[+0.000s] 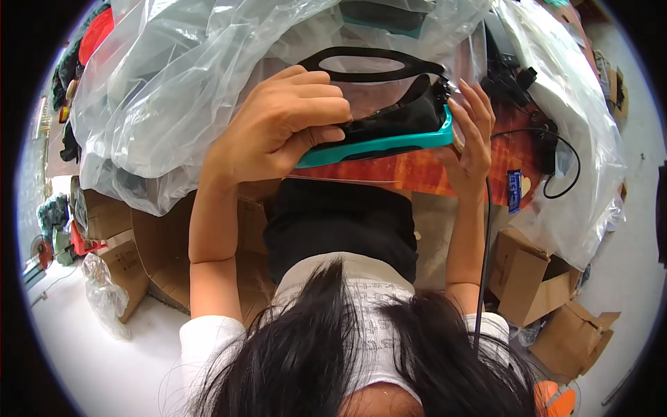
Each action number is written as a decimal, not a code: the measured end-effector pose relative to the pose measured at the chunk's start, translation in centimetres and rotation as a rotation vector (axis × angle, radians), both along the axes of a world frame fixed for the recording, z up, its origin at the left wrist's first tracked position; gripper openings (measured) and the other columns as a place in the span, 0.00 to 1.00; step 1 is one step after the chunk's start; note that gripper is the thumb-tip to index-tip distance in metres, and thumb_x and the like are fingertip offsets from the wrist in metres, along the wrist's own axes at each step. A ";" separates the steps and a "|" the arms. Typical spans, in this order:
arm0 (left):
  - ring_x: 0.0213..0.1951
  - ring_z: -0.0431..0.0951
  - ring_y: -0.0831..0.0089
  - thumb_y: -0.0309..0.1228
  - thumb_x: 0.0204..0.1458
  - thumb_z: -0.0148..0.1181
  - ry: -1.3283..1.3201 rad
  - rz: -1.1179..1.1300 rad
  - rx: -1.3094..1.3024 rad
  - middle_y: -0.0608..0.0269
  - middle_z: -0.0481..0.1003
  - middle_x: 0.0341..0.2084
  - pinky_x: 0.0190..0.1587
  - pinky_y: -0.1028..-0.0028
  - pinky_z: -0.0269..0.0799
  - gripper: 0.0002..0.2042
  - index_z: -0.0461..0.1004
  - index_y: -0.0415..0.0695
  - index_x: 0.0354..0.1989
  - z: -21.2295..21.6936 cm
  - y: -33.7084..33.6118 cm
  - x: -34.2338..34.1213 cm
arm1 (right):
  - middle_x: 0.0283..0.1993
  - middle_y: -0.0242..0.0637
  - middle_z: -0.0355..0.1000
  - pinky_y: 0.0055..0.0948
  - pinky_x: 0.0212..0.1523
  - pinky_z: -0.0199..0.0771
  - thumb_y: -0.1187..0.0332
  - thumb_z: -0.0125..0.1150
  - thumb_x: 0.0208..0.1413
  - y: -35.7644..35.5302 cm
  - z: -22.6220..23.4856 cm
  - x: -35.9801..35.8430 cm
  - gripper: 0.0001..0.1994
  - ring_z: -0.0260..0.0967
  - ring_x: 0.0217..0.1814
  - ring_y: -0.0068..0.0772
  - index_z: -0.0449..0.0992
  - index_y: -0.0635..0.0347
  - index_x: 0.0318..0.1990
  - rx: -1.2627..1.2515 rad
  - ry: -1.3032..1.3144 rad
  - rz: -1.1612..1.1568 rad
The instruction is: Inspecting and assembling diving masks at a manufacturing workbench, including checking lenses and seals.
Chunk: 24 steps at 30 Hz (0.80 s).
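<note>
Our left hand (281, 121) is curled tight over the near-left end of a black shoe with a teal sole (389, 135), fingers folded on its black upper and the thumb pressed along the teal edge. Our right hand (471, 135) has its fingers spread and upright, palm flat against the right end of the same shoe, so the shoe is held between our 2 hands, sole turned toward us and lying roughly level. It sits at the middle of the view, just above the orange-red tabletop (424, 172).

Just beyond the shoe is a clear plastic bag with a black oval handle (379, 64), its wall rising behind our fingers. Farther out, large sheets of crumpled clear plastic (160, 90) cover the far left and wrap down the right side of the table. To the right of our right hand a black cable (564, 161) loops across the tabletop, with a small blue packet (514, 190) beside it and black gear at the far right, too jumbled to tell apart.

Nearer and lower, open brown cardboard boxes (528, 278) stand on the pale floor at the right, and flattened cardboard (163, 257) lies under the table at the left.
</note>
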<state>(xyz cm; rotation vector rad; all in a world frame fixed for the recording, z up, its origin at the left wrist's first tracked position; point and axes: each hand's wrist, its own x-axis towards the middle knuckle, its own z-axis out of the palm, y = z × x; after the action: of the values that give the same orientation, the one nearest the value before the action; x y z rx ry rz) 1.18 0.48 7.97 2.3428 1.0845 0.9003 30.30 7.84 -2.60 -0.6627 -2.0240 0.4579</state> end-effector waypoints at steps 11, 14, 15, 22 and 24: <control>0.29 0.66 0.62 0.24 0.46 0.63 0.019 -0.013 -0.062 0.64 0.69 0.23 0.37 0.67 0.59 0.06 0.71 0.42 0.29 -0.7 0.1 0.5 | 0.62 0.45 0.65 0.37 0.53 0.71 0.69 0.74 0.43 -0.7 -0.4 -2.1 0.26 0.66 0.59 0.43 0.75 0.55 0.53 -0.128 0.208 0.105; 0.29 0.66 0.63 0.24 0.46 0.63 0.016 -0.005 -0.063 0.64 0.69 0.22 0.37 0.68 0.59 0.06 0.71 0.42 0.29 -0.6 0.1 0.4 | 0.62 0.45 0.65 0.36 0.53 0.72 0.70 0.74 0.44 -0.7 -0.6 -2.5 0.25 0.66 0.59 0.43 0.75 0.57 0.52 -0.144 0.199 0.103; 0.29 0.66 0.63 0.24 0.46 0.63 0.025 0.000 -0.059 0.64 0.69 0.22 0.37 0.68 0.59 0.05 0.71 0.42 0.28 -0.6 0.0 0.3 | 0.62 0.45 0.65 0.35 0.52 0.73 0.71 0.74 0.44 -0.7 -0.7 -2.6 0.24 0.66 0.59 0.43 0.75 0.57 0.52 -0.149 0.200 0.103; 0.29 0.62 0.60 0.24 0.41 0.62 0.017 0.014 -0.028 0.59 0.63 0.22 0.37 0.66 0.56 0.08 0.69 0.36 0.27 -1.2 -0.1 0.3 | 0.59 0.46 0.66 0.28 0.47 0.78 0.74 0.73 0.44 -0.7 -1.6 -3.3 0.22 0.69 0.55 0.37 0.73 0.61 0.49 -0.226 0.277 0.130; 0.29 0.62 0.59 0.23 0.40 0.62 0.016 0.019 -0.006 0.59 0.63 0.22 0.37 0.66 0.56 0.07 0.70 0.36 0.26 -1.3 -0.1 0.3 | 0.60 0.46 0.66 0.28 0.48 0.79 0.74 0.73 0.45 -0.7 -1.8 -3.6 0.22 0.70 0.54 0.36 0.73 0.61 0.50 -0.226 0.279 0.130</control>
<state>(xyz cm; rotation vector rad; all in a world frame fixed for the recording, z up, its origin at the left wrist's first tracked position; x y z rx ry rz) 1.48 0.41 6.70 2.3426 1.1164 0.8855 26.74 7.15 -4.40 -0.5680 -1.7714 0.8197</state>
